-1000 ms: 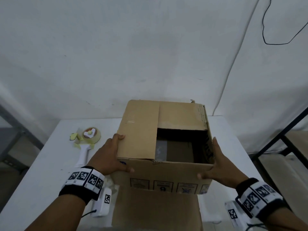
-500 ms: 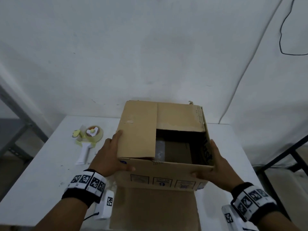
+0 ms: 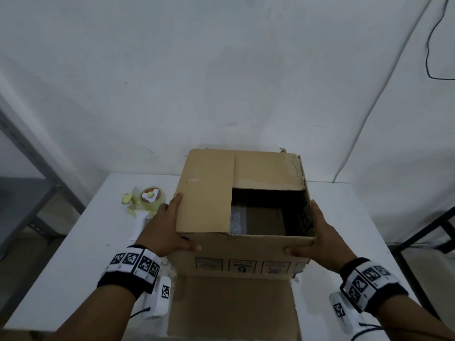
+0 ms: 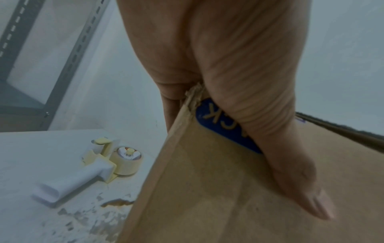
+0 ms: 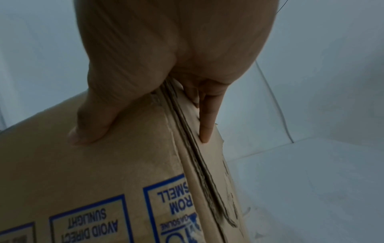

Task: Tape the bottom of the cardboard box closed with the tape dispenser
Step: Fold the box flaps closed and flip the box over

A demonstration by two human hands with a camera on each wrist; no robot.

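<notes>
A brown cardboard box [image 3: 204,193] stands on the white table [image 3: 73,254] with its open end up. The left and far flaps are folded in, and the near flap [image 3: 234,306] hangs down toward me. My left hand [image 3: 162,230] presses on the near left corner, fingers flat along the side and thumb [image 4: 290,164] on the front face. My right hand [image 3: 320,239] presses on the near right corner in the same way, thumb [image 5: 91,121] on the front. The yellow and white tape dispenser [image 3: 145,205] lies on the table left of the box [image 4: 207,197], untouched.
The wall runs close behind the box. A grey metal shelf frame [image 3: 37,168] stands left of the table and a dark frame [image 3: 430,230] to its right. The table surface is chipped [image 4: 116,202] near the box's left corner.
My view has shifted a little. Both hands stay pressed on the box's near corners and the dispenser has not moved.
</notes>
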